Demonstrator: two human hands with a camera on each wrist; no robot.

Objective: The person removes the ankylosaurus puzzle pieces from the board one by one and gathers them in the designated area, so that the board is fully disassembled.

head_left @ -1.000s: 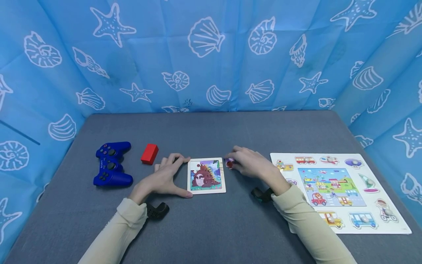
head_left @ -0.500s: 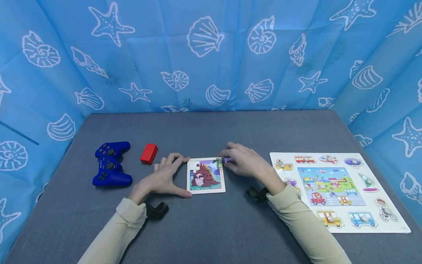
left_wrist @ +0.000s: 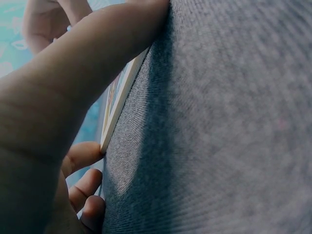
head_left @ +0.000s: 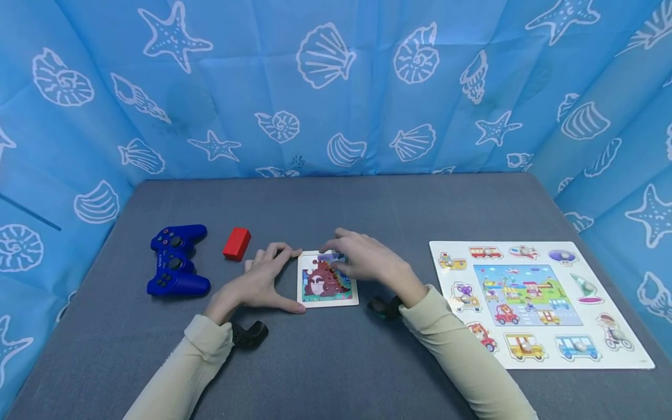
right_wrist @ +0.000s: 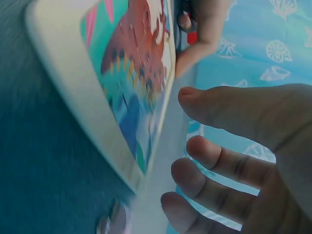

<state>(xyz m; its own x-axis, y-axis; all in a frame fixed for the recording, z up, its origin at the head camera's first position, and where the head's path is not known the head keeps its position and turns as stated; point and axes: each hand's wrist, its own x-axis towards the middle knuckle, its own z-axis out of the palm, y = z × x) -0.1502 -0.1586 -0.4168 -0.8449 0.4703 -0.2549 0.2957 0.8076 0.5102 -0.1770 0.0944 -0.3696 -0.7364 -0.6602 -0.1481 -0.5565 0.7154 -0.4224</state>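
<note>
A small square jigsaw puzzle in a pale wooden frame, with a spiky brown dinosaur picture, lies flat on the table. My left hand holds it along the left side, thumb at the near corner and index finger at the far one. Over the puzzle's far right part hovers my right hand, hiding some of the picture. In the right wrist view its thumb and fingers are spread apart, and I see nothing between them. A small blurred object lies beside the frame's corner there.
A blue game controller and a red block lie to the left. On the right is a large white knob puzzle board with vehicle pieces. A blue shell-patterned curtain hangs behind the grey table.
My right hand has moved left from beside the puzzle to over its far right part. The purple piece seen at its fingers before is hidden in the head view. My left hand stays put.
</note>
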